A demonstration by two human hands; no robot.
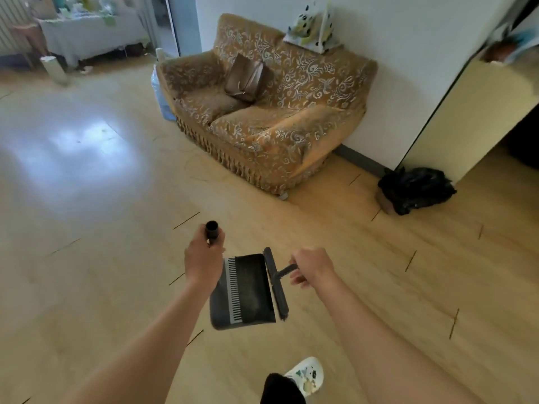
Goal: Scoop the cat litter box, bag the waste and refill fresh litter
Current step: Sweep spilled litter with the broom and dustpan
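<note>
My left hand (204,255) grips the black upright handle of a dark dustpan (245,293), whose tray with a grey comb strip hangs above the wooden floor. Just right of it, my right hand (312,265) holds the handle of a black broom (277,284), its brush head lying along the dustpan's right edge. A tied black rubbish bag (415,189) sits on the floor by the wall corner at the right. No litter box is in view.
A patterned brown sofa (262,112) with a brown handbag (245,78) stands against the white wall ahead. A water jug (160,94) is at its left end. My slippered foot (306,374) shows below. A cabinet side (466,118) rises at right.
</note>
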